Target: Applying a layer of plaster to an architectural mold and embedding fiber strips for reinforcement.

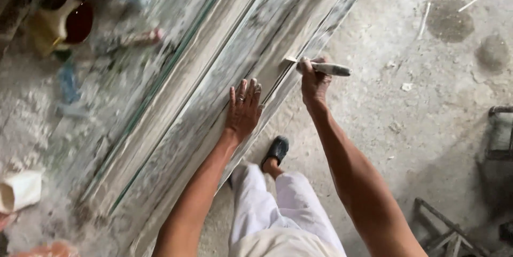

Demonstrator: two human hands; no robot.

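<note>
A long, pale moulded panel (224, 70) with raised ridges runs diagonally from lower left to upper right, coated in whitish filler. My left hand (243, 108) lies flat on it, fingers spread, a ring on one finger. My right hand (314, 82) grips the handle of a putty knife (323, 68), whose blade tip touches the panel's right edge ridge. Both forearms reach forward from the bottom of the view.
A blurred yellow-and-red container (64, 19) sits at upper left beside scattered debris. A white cup-like object (20, 190) lies at lower left. Dusty concrete floor (427, 75) spreads to the right, with metal frame pieces (454, 233) at lower right. My foot in a dark slipper (275, 151) stands beside the panel.
</note>
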